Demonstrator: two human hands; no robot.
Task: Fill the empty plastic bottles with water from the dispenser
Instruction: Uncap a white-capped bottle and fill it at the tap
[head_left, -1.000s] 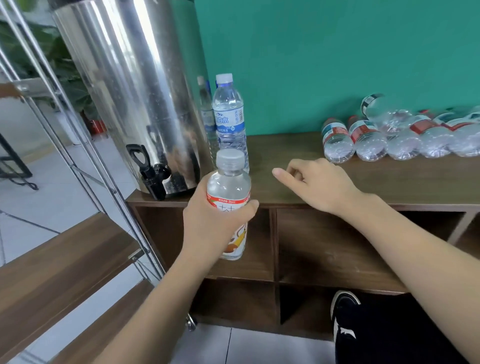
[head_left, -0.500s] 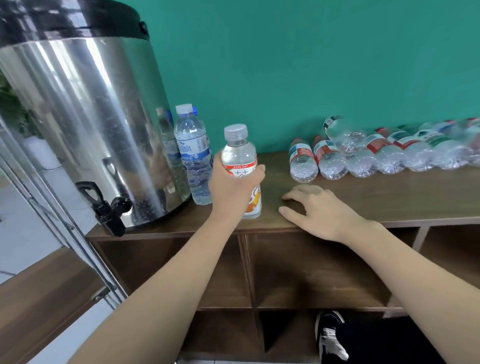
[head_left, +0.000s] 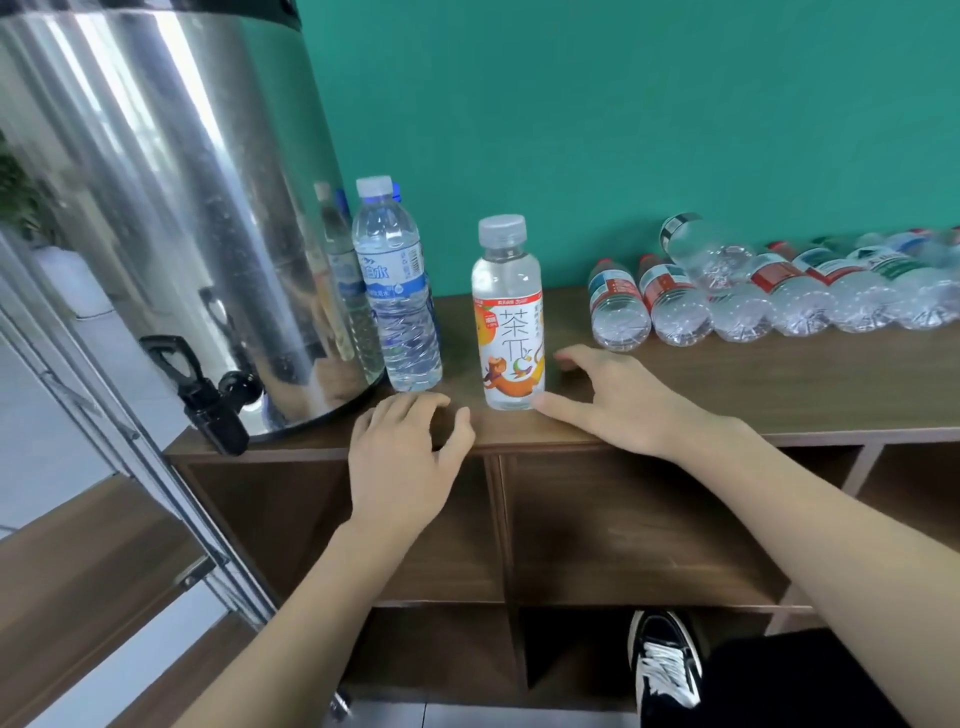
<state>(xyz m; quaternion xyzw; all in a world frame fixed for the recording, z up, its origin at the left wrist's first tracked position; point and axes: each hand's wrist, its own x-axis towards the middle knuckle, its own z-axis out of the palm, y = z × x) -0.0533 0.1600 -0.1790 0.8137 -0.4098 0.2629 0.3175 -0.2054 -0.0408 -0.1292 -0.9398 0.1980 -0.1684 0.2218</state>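
We note the orange-labelled tea bottle (head_left: 508, 317) standing upright on the wooden shelf top (head_left: 779, 384), capped with a grey lid and filled with clear liquid nearly to the neck; nothing holds it. Our left hand (head_left: 402, 457) hangs over the shelf's front edge just left of this bottle, fingers loosely spread and released, gripping nothing, with the fingertips over the wood near the base of the blue-labelled water bottle (head_left: 396, 291). Our right hand (head_left: 613, 400) lies palm-down on the shelf top just right of the tea bottle, fingers extended and relaxed; the thumb tip sits at the bottle's base, and we cannot tell whether it actually touches. The blue-labelled bottle stands upright, capped in white, between the tea bottle and the stainless steel water dispenser (head_left: 156, 208), close against the dispenser's wall; 1 more blue cap shows just behind it. The dispenser sits at the shelf's left end with its black tap (head_left: 200, 392) projecting past the front edge. To the right, a row of empty plastic bottles (head_left: 753, 291) with red and green labels lies on its side against the green wall (head_left: 623, 104), well apart from the hands, with 1 bottle resting on top of the row. Below the shelf we see open cubbies and 1 black shoe (head_left: 667, 660) with white laces.
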